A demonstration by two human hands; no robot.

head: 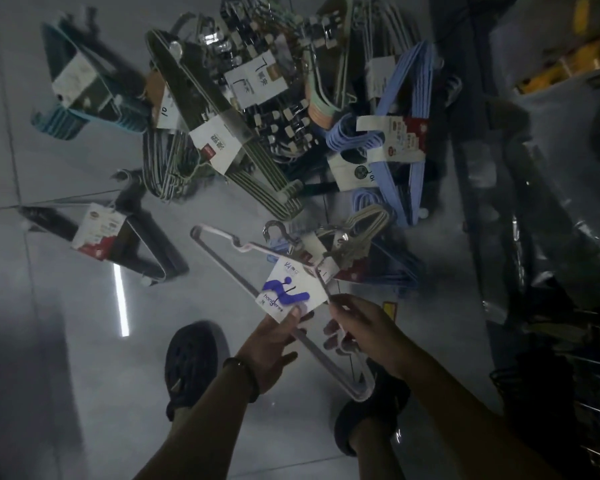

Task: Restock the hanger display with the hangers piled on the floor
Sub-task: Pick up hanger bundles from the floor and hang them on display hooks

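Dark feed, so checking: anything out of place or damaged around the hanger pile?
No visible damage. A black hanger pack with a red-and-white label lies on the grey tiled floor, off to the left of the jumbled heap of bundled hangers.

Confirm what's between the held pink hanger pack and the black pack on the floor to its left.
Nothing: the head view shows only bare grey floor tile between the pink hanger pack and the black pack.
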